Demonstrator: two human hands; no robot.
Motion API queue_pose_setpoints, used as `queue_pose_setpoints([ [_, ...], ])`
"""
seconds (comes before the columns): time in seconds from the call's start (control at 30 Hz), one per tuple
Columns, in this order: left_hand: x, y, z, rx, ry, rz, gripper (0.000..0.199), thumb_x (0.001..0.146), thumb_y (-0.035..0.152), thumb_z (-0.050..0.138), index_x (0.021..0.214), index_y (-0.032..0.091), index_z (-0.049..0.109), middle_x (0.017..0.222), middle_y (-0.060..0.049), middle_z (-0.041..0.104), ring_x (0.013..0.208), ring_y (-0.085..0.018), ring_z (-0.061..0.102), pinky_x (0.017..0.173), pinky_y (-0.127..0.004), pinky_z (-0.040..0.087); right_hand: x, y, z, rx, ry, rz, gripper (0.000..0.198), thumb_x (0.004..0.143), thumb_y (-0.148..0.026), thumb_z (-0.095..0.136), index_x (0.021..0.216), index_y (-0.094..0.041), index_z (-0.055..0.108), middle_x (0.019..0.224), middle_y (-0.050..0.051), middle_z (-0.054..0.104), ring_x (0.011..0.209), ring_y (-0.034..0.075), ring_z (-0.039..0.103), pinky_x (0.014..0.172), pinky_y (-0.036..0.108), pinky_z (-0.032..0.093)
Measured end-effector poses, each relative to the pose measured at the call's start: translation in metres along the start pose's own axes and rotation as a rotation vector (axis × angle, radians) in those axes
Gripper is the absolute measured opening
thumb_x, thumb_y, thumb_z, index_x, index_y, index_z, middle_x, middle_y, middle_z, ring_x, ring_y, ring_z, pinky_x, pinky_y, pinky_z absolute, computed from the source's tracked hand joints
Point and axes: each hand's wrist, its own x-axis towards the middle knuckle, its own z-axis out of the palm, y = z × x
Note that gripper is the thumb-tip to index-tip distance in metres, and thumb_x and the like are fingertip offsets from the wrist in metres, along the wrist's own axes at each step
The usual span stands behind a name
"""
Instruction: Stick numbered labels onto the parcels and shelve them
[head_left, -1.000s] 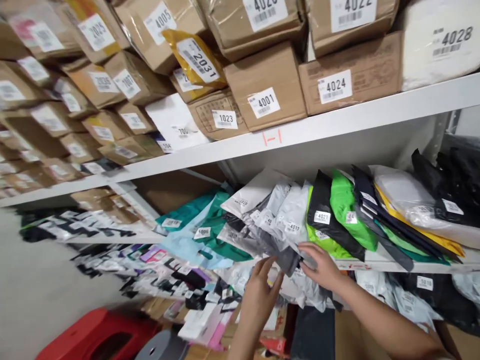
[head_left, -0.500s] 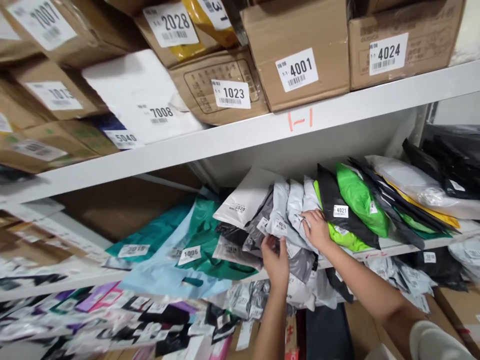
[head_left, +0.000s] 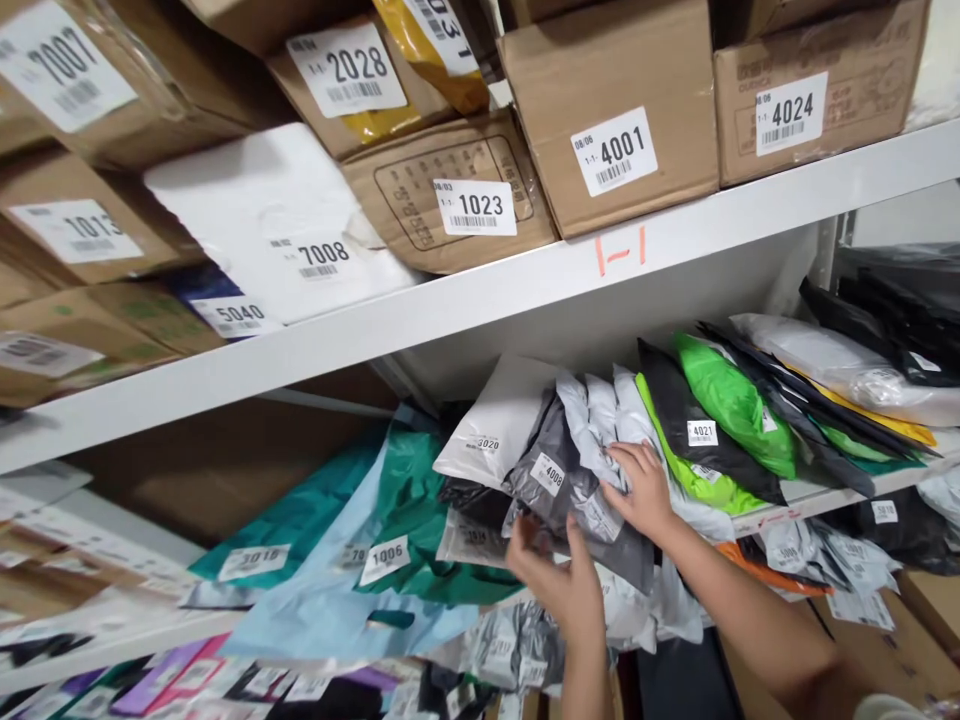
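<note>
My left hand [head_left: 559, 585] is open, thumb and fingers apart, at the lower edge of a dark grey mailing bag [head_left: 553, 505] labelled 4008. To its right, my right hand [head_left: 643, 492] has its fingers bent over a light grey mailing bag [head_left: 589, 425], one of several crumpled ones leaning side by side. The tips of that hand are partly lost against the plastic. A white bag [head_left: 491, 415] labelled 3020 lies left of the dark grey one. Right of my right hand stand a lime green bag [head_left: 694, 465] and a black bag [head_left: 671, 400] labelled 4021.
Above runs a white shelf edge [head_left: 450, 308] marked 1-1, carrying cartons such as the box [head_left: 615, 90] labelled 4001. Teal and pale blue bags [head_left: 300, 615] hang over the lower shelf at left. A bright green bag [head_left: 739, 405] and other bags fill the right side.
The light grey bags have shifted right under my right hand, exposing the dark grey 4008 bag. My left hand's thumb and fingers are wider apart. The view has shifted slightly.
</note>
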Motion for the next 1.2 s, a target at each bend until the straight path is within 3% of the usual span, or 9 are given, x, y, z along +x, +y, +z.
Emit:
queue_pose_setpoints([
  [0.13, -0.009, -0.001, 0.013, -0.241, -0.551, -0.128, 0.065, 0.100, 0.056, 0.025, 0.139, 0.016, 0.058, 0.145, -0.016, 0.055, 0.136, -0.029, 0.053, 0.111, -0.042, 0.047, -0.003, 0.001, -0.011, 0.161, -0.040, 0.012, 0.046, 0.086, -0.031, 0.057, 0.132, -0.022, 0.057, 0.132, 0.012, 0.065, 0.124, 0.028, 0.059, 0.116, 0.054, 0.034],
  [0.23, -0.007, 0.006, 0.013, -0.215, -0.631, 0.009, 0.063, 0.100, 0.057, 0.032, 0.141, 0.017, 0.058, 0.152, -0.014, 0.048, 0.141, -0.028, 0.046, 0.117, -0.041, 0.040, -0.009, -0.002, -0.014, 0.132, -0.107, -0.047, 0.071, 0.078, -0.034, 0.064, 0.145, -0.018, 0.044, 0.147, 0.018, 0.051, 0.137, 0.033, 0.048, 0.119, 0.059, 0.029],
  [0.33, 0.005, 0.012, 0.002, -0.157, -0.535, 0.124, 0.056, 0.098, 0.056, 0.039, 0.123, 0.017, 0.071, 0.132, -0.016, 0.064, 0.126, -0.029, 0.060, 0.111, -0.047, 0.046, -0.011, -0.003, -0.010, 0.032, -0.133, -0.026, 0.081, 0.069, -0.026, 0.069, 0.146, -0.017, 0.044, 0.151, 0.020, 0.046, 0.140, 0.037, 0.043, 0.118, 0.063, 0.027],
  [0.5, 0.023, -0.005, 0.002, -0.117, 0.076, 0.076, 0.055, 0.083, 0.052, 0.066, 0.122, 0.014, 0.063, 0.119, -0.019, 0.062, 0.109, -0.029, 0.064, 0.085, -0.043, 0.059, -0.006, 0.003, -0.004, 0.156, -0.037, 0.181, 0.076, 0.062, -0.012, 0.063, 0.137, -0.019, 0.051, 0.138, 0.015, 0.058, 0.131, 0.031, 0.053, 0.113, 0.052, 0.043],
  [0.67, 0.013, -0.033, 0.026, -0.044, -0.357, 0.063, 0.051, 0.090, 0.054, 0.050, 0.112, 0.013, 0.073, 0.118, -0.019, 0.065, 0.116, -0.032, 0.063, 0.106, -0.050, 0.048, -0.008, 0.001, -0.007, 0.127, -0.029, 0.148, 0.069, 0.067, -0.020, 0.065, 0.135, -0.018, 0.052, 0.136, 0.016, 0.059, 0.128, 0.032, 0.055, 0.112, 0.053, 0.044],
  [0.77, 0.006, -0.035, 0.030, 0.004, -0.400, 0.038, 0.053, 0.093, 0.051, 0.045, 0.116, 0.012, 0.073, 0.139, -0.021, 0.055, 0.136, -0.033, 0.049, 0.117, -0.050, 0.036, -0.018, -0.010, 0.001, 0.002, 0.003, 0.141, 0.071, 0.074, -0.028, 0.067, 0.140, -0.014, 0.046, 0.141, 0.020, 0.054, 0.132, 0.034, 0.050, 0.111, 0.054, 0.044],
  [0.97, 0.014, -0.006, 0.009, 0.012, -0.634, 0.236, 0.048, 0.100, 0.043, 0.034, 0.105, 0.018, 0.074, 0.106, -0.015, 0.074, 0.107, -0.029, 0.067, 0.097, -0.048, 0.052, -0.040, -0.027, 0.047, -0.298, 0.226, 0.227, 0.057, 0.092, -0.013, 0.035, 0.149, -0.021, 0.036, 0.146, 0.020, 0.048, 0.138, 0.030, 0.042, 0.113, 0.062, 0.031],
  [1.07, 0.029, -0.002, -0.008, 0.177, -0.347, 0.461, 0.038, 0.096, 0.038, 0.042, 0.103, 0.019, 0.074, 0.109, -0.017, 0.073, 0.114, -0.032, 0.062, 0.099, -0.050, 0.049, -0.039, -0.025, 0.058, -0.321, 0.294, 0.177, 0.056, 0.089, -0.015, 0.045, 0.144, -0.020, 0.042, 0.140, 0.020, 0.052, 0.132, 0.031, 0.046, 0.112, 0.062, 0.031],
  [1.2, 0.056, -0.005, -0.023, 0.568, -0.041, 0.266, 0.048, 0.089, 0.043, 0.056, 0.119, 0.008, 0.067, 0.116, -0.025, 0.068, 0.109, -0.039, 0.060, 0.091, -0.054, 0.048, -0.038, -0.024, 0.053, -0.303, 0.276, 0.173, 0.062, 0.078, -0.012, 0.053, 0.140, -0.017, 0.045, 0.140, 0.020, 0.052, 0.130, 0.033, 0.047, 0.111, 0.062, 0.032],
])
